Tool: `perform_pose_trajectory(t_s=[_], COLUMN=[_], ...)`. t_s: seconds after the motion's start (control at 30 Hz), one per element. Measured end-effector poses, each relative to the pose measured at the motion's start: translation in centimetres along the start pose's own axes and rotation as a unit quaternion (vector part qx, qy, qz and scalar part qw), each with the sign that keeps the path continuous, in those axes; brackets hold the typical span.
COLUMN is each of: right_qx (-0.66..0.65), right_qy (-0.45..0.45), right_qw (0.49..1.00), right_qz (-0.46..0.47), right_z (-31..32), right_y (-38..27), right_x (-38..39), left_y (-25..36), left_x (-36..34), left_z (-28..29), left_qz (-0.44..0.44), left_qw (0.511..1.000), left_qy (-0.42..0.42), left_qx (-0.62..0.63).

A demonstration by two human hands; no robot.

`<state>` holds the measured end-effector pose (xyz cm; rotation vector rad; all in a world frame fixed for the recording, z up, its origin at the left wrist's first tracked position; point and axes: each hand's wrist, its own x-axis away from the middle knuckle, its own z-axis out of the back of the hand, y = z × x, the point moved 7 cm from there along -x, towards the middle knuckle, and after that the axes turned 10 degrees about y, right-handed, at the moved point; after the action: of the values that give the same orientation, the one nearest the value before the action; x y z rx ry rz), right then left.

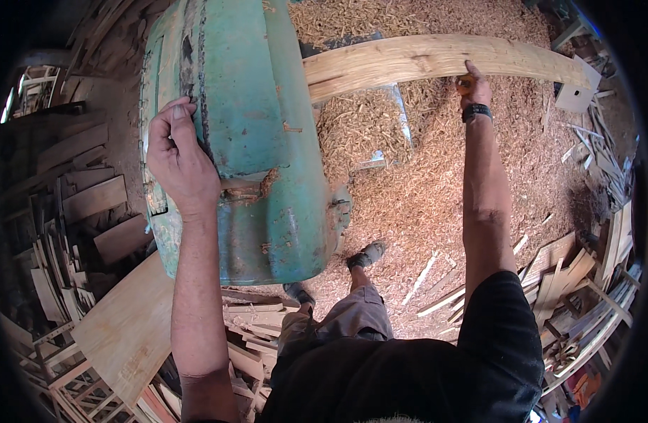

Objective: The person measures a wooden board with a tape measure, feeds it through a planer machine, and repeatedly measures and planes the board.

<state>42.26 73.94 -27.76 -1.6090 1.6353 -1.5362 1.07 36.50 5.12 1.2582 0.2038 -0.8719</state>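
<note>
My left hand (181, 151) is over the top of a worn green metal machine (239, 106), beside a dark slot. Its fingers are curled in and closed, and I cannot make out whether anything is in them. A long wooden board (408, 60) sticks out of the machine's right side, its left end hidden by the housing. At the board's near edge is my right hand (477, 90), with a dark watch on the wrist. A small orange object (466, 86) is in its curled fingers, while the index finger stretches up onto the board.
Wood shavings (422, 190) cover the floor right of the machine. A pale block (576, 90) stands by the board's right end. Scrap strips (570, 282) are heaped at the lower right. A wide plywood panel (126, 324) and stacked offcuts (95, 201) lie on the left.
</note>
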Motion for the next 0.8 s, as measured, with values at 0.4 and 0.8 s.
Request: perform_pose_trajectory(t_s=[0.4,0.8], right_qx=[-0.061,0.001], right_qy=[-0.012,0.116], right_qw=[0.997,0.989], right_qz=[0.034,0.088], right_z=[2.2,15.5], right_y=[-3.8,-13.9], right_x=[-4.5,-5.1], left_y=[0.6,-1.0], left_x=[-0.6,0.2], left_z=[-0.5,-0.5], left_qz=[0.0,-0.021], left_qw=[1.0,0.998], left_qy=[-0.008,-0.065], left_qx=[-0.021,-0.019])
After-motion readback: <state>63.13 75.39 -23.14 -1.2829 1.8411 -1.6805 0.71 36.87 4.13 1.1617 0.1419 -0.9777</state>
